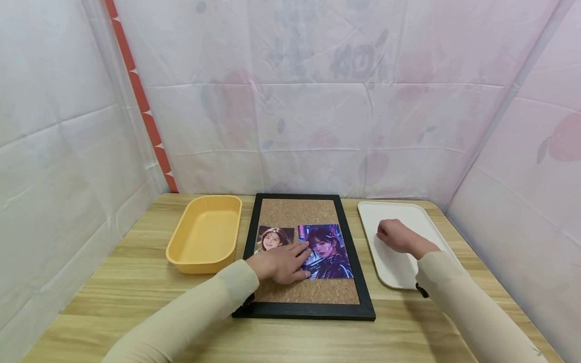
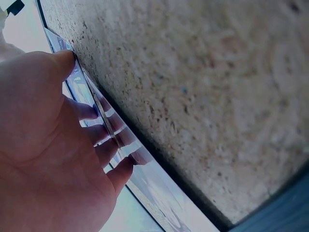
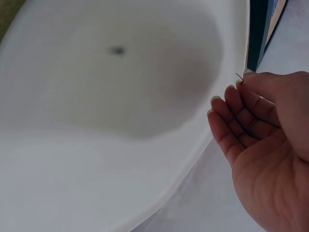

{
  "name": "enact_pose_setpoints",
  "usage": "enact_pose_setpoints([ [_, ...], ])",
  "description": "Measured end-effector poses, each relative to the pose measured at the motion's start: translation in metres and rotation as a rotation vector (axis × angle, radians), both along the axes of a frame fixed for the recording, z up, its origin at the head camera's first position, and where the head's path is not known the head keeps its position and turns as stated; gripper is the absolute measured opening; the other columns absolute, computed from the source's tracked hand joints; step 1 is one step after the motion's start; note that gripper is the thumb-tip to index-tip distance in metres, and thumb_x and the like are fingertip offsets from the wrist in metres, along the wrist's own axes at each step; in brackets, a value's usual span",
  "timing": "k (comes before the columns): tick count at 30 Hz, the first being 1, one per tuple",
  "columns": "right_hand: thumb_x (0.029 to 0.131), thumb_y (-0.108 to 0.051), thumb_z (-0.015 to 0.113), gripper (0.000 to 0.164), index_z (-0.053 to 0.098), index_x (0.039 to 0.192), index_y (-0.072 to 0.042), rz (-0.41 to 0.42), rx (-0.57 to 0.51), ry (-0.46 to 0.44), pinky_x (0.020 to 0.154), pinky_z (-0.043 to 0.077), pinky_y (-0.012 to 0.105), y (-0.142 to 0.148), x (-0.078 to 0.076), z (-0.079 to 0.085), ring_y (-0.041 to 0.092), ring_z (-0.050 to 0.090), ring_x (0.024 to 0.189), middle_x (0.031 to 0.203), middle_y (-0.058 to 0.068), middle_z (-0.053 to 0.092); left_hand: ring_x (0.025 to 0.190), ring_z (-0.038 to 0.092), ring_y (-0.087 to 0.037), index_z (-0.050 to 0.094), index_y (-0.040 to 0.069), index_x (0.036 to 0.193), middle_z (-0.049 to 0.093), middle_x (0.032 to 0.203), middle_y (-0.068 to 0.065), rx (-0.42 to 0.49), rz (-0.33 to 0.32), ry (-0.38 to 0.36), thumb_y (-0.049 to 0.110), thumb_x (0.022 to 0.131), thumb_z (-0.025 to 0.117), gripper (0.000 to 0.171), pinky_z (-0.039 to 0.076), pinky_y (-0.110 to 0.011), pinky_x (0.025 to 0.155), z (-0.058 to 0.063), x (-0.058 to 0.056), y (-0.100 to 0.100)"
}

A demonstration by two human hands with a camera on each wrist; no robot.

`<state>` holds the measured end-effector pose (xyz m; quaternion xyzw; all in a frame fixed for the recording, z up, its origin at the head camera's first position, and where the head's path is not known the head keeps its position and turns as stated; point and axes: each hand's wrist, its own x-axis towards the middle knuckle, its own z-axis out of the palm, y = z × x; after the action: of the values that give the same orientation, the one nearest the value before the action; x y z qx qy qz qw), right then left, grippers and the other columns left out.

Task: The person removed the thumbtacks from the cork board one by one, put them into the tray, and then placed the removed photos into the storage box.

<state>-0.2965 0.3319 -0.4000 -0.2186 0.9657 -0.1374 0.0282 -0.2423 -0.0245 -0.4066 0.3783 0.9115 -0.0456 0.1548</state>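
My left hand lies with fingers spread over two pictures on a cork board with a black frame. Its fingertips touch the left edge of a purple-blue print of a dark-haired figure. Partly covered by that hand is a smaller portrait photo to the left. Over the white tray, my right hand pinches a thin metal pin between thumb and index finger; the fingertips hide the pin's head. The other fingers curl loosely in the right wrist view.
Left of the board stands a yellow plastic tub. A small dark blurred spot shows on the tray; I cannot tell what it is. Patterned white sheeting closes off the back and both sides of the wooden table.
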Motion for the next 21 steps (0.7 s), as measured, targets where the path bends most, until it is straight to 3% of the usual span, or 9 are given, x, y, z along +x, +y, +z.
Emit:
enact_pose_setpoints([
  [21,0.094,0.003,0.06,0.015,0.062,0.08,0.0,-0.014,0.05,0.036,0.061,0.044,0.032,0.018,0.0,-0.01,0.016,0.049,0.066,0.074,0.005,0.058,0.158,0.015,-0.022,0.021,0.016,0.165,0.012,0.172,-0.003,0.002,0.003,-0.01,0.055,0.108,0.035,0.07,0.021,-0.037,0.125,0.001,0.0,0.0],
])
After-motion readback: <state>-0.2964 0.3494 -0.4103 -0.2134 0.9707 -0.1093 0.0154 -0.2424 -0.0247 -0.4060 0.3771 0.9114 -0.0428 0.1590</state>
